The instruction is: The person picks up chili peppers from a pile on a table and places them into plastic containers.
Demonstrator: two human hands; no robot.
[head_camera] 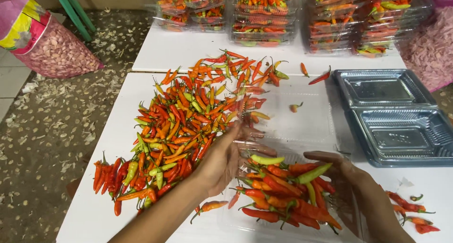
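Note:
A big heap of red, orange and green chili peppers [184, 125] lies on the white table [113, 144]. In front of me stands an open clear plastic clamshell box [292, 125] whose lower half holds a pile of chilies [283, 191]. My left hand [222, 160] rests edge-on against the box's left side, between the heap and the box, fingers together. My right hand [349, 181] touches the box's right side next to the packed chilies, palm turned inward. Neither hand visibly grips a chili.
Empty clear clamshell boxes [391, 115] sit open at the right. Stacks of filled, closed boxes [264, 16] line the table's far edge. A few loose chilies [413, 214] lie at the near right. A mesh sack [52, 49] stands on the husk-littered floor at left.

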